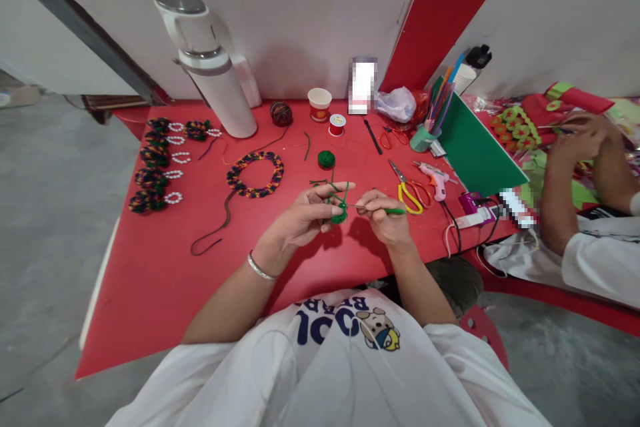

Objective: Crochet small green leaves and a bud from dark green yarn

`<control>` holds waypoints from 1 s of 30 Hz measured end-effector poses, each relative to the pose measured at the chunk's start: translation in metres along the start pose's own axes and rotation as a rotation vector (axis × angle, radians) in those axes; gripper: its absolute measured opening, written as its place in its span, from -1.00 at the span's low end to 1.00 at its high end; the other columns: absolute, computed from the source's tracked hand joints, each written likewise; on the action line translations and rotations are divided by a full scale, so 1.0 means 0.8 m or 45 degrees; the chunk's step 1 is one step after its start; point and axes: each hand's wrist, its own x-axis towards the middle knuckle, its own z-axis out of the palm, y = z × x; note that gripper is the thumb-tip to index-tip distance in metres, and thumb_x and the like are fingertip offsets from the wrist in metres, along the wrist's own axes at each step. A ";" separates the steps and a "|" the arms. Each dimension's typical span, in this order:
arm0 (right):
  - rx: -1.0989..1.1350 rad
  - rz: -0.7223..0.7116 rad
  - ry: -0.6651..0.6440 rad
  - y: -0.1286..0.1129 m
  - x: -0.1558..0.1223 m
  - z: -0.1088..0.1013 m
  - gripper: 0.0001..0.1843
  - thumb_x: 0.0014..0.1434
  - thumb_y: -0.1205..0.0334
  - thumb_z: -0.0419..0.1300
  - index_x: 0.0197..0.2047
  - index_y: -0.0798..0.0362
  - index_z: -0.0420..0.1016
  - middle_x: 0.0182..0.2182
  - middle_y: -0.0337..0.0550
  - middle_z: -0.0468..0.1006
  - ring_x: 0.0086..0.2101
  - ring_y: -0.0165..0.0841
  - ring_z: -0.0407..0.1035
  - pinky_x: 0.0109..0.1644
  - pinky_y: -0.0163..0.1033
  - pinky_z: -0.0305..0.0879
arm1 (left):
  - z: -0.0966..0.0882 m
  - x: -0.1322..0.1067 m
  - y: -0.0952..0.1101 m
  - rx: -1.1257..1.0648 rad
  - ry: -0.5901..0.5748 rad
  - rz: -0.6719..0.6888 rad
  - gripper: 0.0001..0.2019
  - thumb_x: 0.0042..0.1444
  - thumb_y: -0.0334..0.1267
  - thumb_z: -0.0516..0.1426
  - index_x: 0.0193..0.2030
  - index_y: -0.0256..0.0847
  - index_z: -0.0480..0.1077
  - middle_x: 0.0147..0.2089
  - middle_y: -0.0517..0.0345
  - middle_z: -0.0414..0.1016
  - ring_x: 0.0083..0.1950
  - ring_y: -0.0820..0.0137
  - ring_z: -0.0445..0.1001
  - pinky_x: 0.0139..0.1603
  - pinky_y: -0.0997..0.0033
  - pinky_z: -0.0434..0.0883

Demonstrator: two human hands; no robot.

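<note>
My left hand (pixel 306 215) pinches a small green crochet piece (pixel 339 213) above the red table (pixel 160 280), with green yarn looped over its raised forefinger. That yarn runs back to a green yarn ball (pixel 326 159). My right hand (pixel 384 213) is closed on a green-handled crochet hook (pixel 385 210) whose tip points left into the piece. Both hands hover close together near the table's front edge.
A multicoloured crochet ring (pixel 255 174) and several small crochet pieces with pearl loops (pixel 155 163) lie to the left. A white kettle (pixel 213 63), cups, yellow scissors (pixel 407 193), a glue gun (pixel 435 177) and a pen pot (pixel 425 137) stand behind and right. Another person's hands (pixel 580 140) work at far right.
</note>
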 end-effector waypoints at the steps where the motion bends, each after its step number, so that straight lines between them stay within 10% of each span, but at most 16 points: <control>1: -0.034 -0.035 -0.051 -0.003 0.002 -0.003 -0.82 0.21 -0.09 0.44 -0.17 -0.26 0.76 -0.23 -0.19 0.73 -0.30 -0.38 0.56 -0.17 -0.18 0.51 | -0.001 0.000 0.001 -0.007 -0.030 -0.021 -0.42 -0.17 -0.40 0.44 0.10 -0.28 0.63 -0.46 0.20 0.54 -0.52 0.53 0.46 -0.63 0.64 0.23; 12: 0.036 0.101 -0.178 -0.017 0.014 -0.012 -0.75 0.21 -0.15 0.42 -0.26 -0.18 0.75 -0.35 -0.20 0.70 -0.35 -0.38 0.55 -0.23 -0.22 0.51 | -0.004 0.006 0.008 -0.044 -0.211 -0.172 -0.54 -0.22 -0.44 0.42 -0.07 -0.27 0.67 -0.44 0.16 0.55 -0.51 0.48 0.51 -0.67 0.63 0.14; 19: -0.235 -0.124 0.270 0.014 -0.004 0.033 -0.77 0.21 -0.15 0.42 -0.15 -0.26 0.74 -0.15 -0.20 0.69 -0.26 -0.36 0.55 -0.14 -0.16 0.56 | 0.014 0.014 -0.011 0.313 0.220 0.326 -0.40 -0.22 -0.33 0.52 0.06 -0.33 0.63 -0.43 0.18 0.61 -0.43 0.49 0.52 -0.37 0.52 0.44; 24: -0.663 -0.382 0.329 0.000 -0.009 0.030 -0.84 0.24 0.04 0.43 -0.09 -0.37 0.75 -0.03 -0.19 0.68 -0.09 -0.24 0.53 -0.02 -0.03 0.55 | 0.018 0.015 -0.023 0.245 0.266 0.310 -0.37 -0.23 -0.23 0.54 0.06 -0.32 0.63 -0.41 0.16 0.62 -0.49 0.52 0.44 -0.52 0.56 0.30; 30: -0.564 -0.238 0.403 0.003 -0.013 0.033 -0.86 0.26 0.00 0.40 -0.10 -0.33 0.75 -0.15 -0.19 0.70 -0.13 -0.24 0.56 -0.02 -0.03 0.54 | 0.016 0.017 -0.027 0.299 0.376 0.454 -0.45 -0.18 -0.24 0.54 0.01 -0.28 0.65 -0.36 0.13 0.63 -0.42 0.50 0.47 -0.46 0.54 0.34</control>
